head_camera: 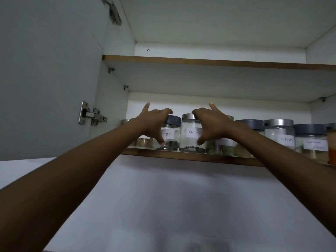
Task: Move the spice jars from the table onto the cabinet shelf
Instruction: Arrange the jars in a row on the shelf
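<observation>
Both arms reach up to the lower cabinet shelf (181, 156), where a row of glass spice jars stands. My left hand (154, 124) grips a jar with a dark grey lid (170, 135), labelled "Pepper"; fingers lie over the lid and the thumb is low on the glass. My right hand (211, 124) grips the neighbouring silver-lidded jar (190, 137), labelled "Black Pepper", the same way. Both jars stand on the shelf, side by side, with dark peppercorns at the bottom. Each hand's little finger sticks up.
More jars fill the shelf to the right: a green-herb jar (221, 148), one labelled "Cloves" (280, 137), a "Garam" jar (311, 144), an orange-filled one (332, 150). A small jar (143, 141) sits at the left. The upper shelf (218, 62) shows nothing. The open door (45, 79) stands left.
</observation>
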The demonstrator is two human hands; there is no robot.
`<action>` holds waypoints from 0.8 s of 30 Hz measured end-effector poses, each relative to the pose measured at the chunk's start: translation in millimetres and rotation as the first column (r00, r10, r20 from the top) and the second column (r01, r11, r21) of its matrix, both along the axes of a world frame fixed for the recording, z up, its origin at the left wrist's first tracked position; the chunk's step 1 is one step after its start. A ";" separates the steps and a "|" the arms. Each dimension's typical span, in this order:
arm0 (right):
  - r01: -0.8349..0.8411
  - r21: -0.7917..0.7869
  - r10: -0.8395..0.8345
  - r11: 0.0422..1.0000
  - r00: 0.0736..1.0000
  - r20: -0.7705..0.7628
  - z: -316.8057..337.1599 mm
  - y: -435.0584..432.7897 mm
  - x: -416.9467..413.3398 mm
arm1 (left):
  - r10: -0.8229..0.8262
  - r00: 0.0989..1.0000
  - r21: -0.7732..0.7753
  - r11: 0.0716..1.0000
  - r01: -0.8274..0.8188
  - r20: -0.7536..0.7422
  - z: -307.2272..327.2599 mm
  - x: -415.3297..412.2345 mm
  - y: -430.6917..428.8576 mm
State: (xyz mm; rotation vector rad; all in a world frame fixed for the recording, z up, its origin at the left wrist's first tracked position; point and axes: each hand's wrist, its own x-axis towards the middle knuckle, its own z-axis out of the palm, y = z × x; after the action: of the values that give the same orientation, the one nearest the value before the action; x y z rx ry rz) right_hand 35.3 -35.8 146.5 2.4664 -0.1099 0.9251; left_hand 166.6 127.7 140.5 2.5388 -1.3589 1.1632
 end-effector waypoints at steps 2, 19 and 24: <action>0.017 -0.044 -0.017 0.999 1.000 0.008 -1.8 -0.8 0.3 | -0.038 0.999 -0.027 0.999 0.037 -0.006 -2.5 3.4 1.4; 0.195 -0.220 -0.208 0.956 0.977 -0.036 -4.8 6.6 40.1 | -0.048 0.999 -0.047 0.998 0.049 0.023 -3.2 51.6 -19.7; 0.265 -0.265 -0.291 0.927 0.955 -0.061 -3.3 9.8 57.7 | -0.037 0.999 -0.033 0.999 0.036 -0.039 0.8 67.1 -30.4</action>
State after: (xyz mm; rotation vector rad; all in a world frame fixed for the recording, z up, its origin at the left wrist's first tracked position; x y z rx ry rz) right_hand 93.0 -26.0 143.2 2.1828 -0.2822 0.6489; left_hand 233.7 97.3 141.3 2.4910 -1.3605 1.1135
